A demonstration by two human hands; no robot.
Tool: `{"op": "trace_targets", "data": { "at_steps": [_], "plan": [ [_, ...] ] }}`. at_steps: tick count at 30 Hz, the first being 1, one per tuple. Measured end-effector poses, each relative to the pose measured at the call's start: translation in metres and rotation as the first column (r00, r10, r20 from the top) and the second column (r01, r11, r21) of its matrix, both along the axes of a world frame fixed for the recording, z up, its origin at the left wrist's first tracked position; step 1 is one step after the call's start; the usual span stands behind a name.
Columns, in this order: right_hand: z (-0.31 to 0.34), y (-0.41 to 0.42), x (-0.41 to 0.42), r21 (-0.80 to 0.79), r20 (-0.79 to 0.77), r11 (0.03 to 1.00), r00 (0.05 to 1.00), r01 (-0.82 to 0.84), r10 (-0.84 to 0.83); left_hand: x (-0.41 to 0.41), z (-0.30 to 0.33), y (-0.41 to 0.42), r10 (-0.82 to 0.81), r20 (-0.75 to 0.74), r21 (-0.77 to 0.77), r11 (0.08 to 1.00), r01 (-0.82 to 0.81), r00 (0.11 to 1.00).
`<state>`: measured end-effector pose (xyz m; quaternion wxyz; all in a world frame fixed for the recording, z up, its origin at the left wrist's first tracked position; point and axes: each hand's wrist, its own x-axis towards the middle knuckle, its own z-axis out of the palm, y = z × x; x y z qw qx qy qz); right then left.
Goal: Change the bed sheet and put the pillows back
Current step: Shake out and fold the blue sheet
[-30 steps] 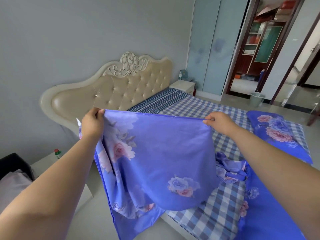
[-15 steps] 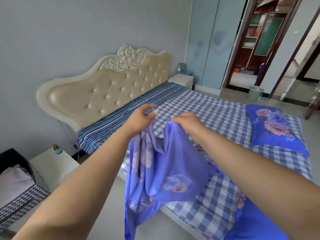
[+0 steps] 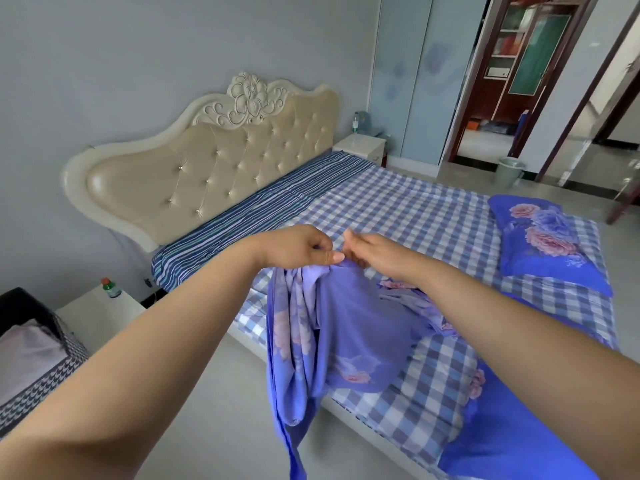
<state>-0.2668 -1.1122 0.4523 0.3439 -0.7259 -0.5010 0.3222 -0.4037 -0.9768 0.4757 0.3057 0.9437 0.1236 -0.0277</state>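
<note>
**Floral sheet gathered at both hands, over the near edge of the bed**

Nearest, two bare forearms reaching forward from the bottom corners; at their ends, left hand [image 3: 300, 249] and right hand [image 3: 372, 250] almost touching, each pinching the top edge of the blue floral sheet [image 3: 341, 327] between thumb and curled fingers; neither hand clearly nearer the cloth. Directly below the hands, the sheet hanging in bunched folds, long axis running down toward the floor, one tail draped past the side of the bed [image 3: 408, 216], the rest trailing right across the checked mattress cover; to spread it, probably hands drawn apart and lifted toward the headboard [image 3: 211, 168]. Left of the arms, a white bedside table [image 3: 93, 317] bearing a small bottle [image 3: 110, 288], with a patterned basket [image 3: 38, 362] nearer still. Farther right, a matching floral pillow [image 3: 550, 244] lying on the mattress, likely in the way of a full spread; beyond, a second bedside table [image 3: 360, 148], a waste bin [image 3: 509, 172] and an open doorway.
</note>
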Motion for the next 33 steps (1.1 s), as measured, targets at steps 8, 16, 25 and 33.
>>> {"op": "trace_targets", "data": {
  "at_steps": [8,16,25,33],
  "plan": [
    [-0.050,-0.027,0.029,-0.397,0.490,0.918,0.848,0.012,0.201,-0.042,-0.026,0.063,0.507,0.305,0.218,0.787,-0.577,0.806],
    [-0.066,-0.032,0.066,-0.658,0.675,0.698,0.632,0.283,0.380,-0.060,-0.013,0.107,0.794,0.504,-0.067,0.427,-0.902,0.339],
    [0.009,-0.045,0.133,0.408,0.647,0.663,0.313,0.628,-0.695,-0.042,-0.009,0.105,0.810,0.536,-0.270,0.430,-0.862,0.237],
    [-0.136,-0.077,0.079,-0.443,0.843,0.716,0.522,0.540,0.129,-0.029,-0.026,0.088,0.747,0.533,-0.138,0.539,-0.831,0.397]
  ]
}}
